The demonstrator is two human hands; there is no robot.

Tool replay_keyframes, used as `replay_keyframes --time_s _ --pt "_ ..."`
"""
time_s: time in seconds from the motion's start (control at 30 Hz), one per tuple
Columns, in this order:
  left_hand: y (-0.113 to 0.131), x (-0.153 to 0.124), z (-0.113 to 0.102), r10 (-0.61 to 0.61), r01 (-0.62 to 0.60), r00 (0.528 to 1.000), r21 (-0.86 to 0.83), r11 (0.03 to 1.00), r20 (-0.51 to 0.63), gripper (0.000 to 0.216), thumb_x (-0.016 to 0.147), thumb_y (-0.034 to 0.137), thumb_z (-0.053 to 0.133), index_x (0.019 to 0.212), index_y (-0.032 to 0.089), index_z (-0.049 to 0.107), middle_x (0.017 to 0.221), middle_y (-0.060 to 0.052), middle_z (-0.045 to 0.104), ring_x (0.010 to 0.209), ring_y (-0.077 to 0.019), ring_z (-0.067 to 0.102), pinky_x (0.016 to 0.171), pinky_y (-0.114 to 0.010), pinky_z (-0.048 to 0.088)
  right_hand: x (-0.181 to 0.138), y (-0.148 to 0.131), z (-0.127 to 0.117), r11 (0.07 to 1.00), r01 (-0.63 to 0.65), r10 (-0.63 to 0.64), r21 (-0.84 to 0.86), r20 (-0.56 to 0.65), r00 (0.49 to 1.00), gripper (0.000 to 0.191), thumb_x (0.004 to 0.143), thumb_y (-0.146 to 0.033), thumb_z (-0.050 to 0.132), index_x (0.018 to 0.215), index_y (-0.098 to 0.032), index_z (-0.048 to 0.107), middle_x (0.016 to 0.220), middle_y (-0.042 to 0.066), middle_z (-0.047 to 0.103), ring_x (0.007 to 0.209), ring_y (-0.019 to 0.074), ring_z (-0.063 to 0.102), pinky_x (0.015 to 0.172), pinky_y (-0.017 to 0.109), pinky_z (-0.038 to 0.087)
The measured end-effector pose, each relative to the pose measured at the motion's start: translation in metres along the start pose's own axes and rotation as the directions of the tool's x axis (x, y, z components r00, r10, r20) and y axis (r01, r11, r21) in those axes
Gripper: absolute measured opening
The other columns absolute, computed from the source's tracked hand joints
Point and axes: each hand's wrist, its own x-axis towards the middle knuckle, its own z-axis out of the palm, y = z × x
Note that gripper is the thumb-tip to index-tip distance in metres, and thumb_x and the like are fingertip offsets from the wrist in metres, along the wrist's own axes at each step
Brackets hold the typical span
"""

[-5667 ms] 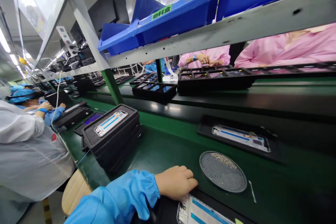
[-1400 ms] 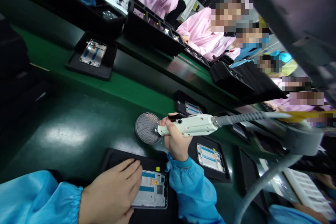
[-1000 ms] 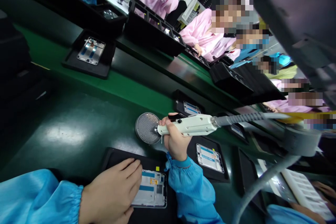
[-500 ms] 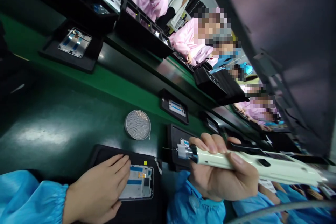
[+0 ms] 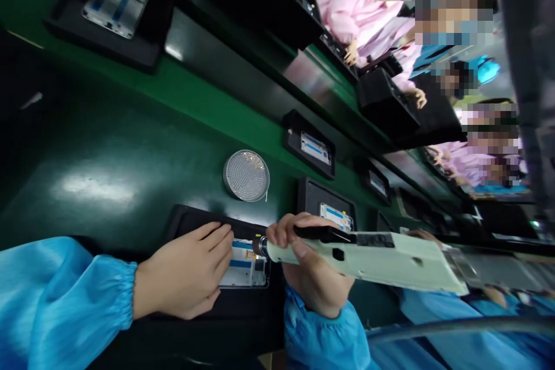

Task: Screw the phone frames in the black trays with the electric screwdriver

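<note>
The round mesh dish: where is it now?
In the head view, the round mesh dish lies on the green bench left of centre, just beyond the black tray under the left hand.
</note>
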Motion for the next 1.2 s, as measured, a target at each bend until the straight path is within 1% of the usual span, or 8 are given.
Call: replay_keyframes --time_s 0.17,0.27,0.47,0.57,0.77,0.9,1.0,1.2 --pt "0.000 0.001 -0.002 0.003 -0.003 1.000 0.010 1.000 -0.004 0.057 0.090 0.045 0.052 0.122 0.001 0.067 0.130 -0.023 0.065 0.123 -0.0374 0.059 0.110 -0.048 0.038 -0.001 0.005 0.001 0.998 0.017 -0.017 -0.062 0.005 1.000 0.019 0.082 -0.017 0.067 0.098 -0.026 0.070 0.072 -0.001 0.056 0.065 0.0144 0.057 0.058 0.032 0.051" --pt "0.001 0.002 -0.003 0.006 -0.006 1.000 0.012 1.000 0.001 0.057 0.090 0.045 0.053 0.122 0.001 0.067 0.130 -0.023 0.065 0.123 -0.0374 0.059 0.110 -0.048 0.039 0.000 0.007 0.000 0.998 0.011 -0.011 -0.055 -0.002 1.000 0.018 0.082 -0.017 0.068 0.098 -0.025 0.070 0.071 -0.001 0.056 0.064 0.0146 0.056 0.057 0.033 0.051" --pt "0.001 0.002 -0.004 0.007 -0.007 1.000 0.006 1.000 -0.001 0.056 0.090 0.044 0.052 0.123 0.001 0.066 0.130 -0.023 0.065 0.123 -0.0376 0.059 0.109 -0.048 0.040 -0.002 0.011 -0.001 0.998 0.023 -0.022 -0.059 0.022 1.000 0.020 0.083 -0.016 0.067 0.102 -0.024 0.069 0.072 0.000 0.057 0.066 0.0153 0.057 0.060 0.035 0.054" --pt "0.001 0.002 -0.004 0.004 -0.004 1.000 0.014 1.000 -0.001 0.058 0.089 0.045 0.052 0.123 0.000 0.066 0.130 -0.023 0.064 0.122 -0.0375 0.059 0.109 -0.048 0.041 -0.003 0.011 -0.001 0.997 0.024 -0.022 -0.072 0.027 0.999 0.021 0.084 -0.014 0.066 0.102 -0.024 0.069 0.074 0.000 0.058 0.067 0.0151 0.058 0.060 0.034 0.052" --pt "0.002 0.002 -0.003 0.008 -0.008 1.000 0.014 1.000 -0.004 0.058 0.089 0.044 0.053 0.123 0.000 0.066 0.130 -0.024 0.064 0.123 -0.0377 0.059 0.109 -0.048 0.040 -0.002 0.011 0.001 0.999 0.015 -0.014 -0.041 0.026 1.000 0.021 0.083 -0.012 0.065 0.100 -0.023 0.070 0.073 0.001 0.058 0.066 0.0147 0.056 0.058 0.033 0.050" --pt "0.003 0.002 -0.004 0.000 0.000 1.000 0.004 1.000 0.000 0.056 0.090 0.044 0.053 0.123 0.000 0.066 0.131 -0.023 0.064 0.123 -0.0374 0.059 0.109 -0.047 0.040 -0.002 0.012 0.003 0.999 0.019 -0.018 -0.044 0.024 1.000 0.020 0.081 -0.009 0.064 0.096 -0.022 0.070 0.072 0.000 0.057 0.067 0.0143 0.056 0.058 0.031 0.049" --pt "0.003 0.003 -0.003 -0.003 0.003 1.000 0.000 1.000 0.001 0.056 0.090 0.043 0.052 0.123 0.001 0.066 0.130 -0.023 0.064 0.123 -0.0373 0.059 0.110 -0.047 0.039 -0.002 0.013 0.004 0.999 0.021 -0.020 -0.035 0.027 0.999 0.017 0.081 -0.010 0.064 0.092 -0.021 0.070 0.070 0.000 0.055 0.066 0.0142 0.055 0.057 0.031 0.048" --pt "0.002 0.005 -0.006 -0.012 0.012 1.000 0.007 1.000 0.013 0.057 0.089 0.046 0.055 0.122 0.002 0.067 0.130 -0.022 0.065 0.122 -0.0363 0.060 0.109 -0.046 0.040 -0.005 0.014 0.000 0.999 0.036 -0.035 -0.019 0.045 0.998 0.017 0.082 -0.011 0.063 0.094 -0.021 0.068 0.072 0.000 0.055 0.066 0.0144 0.054 0.057 0.031 0.047"
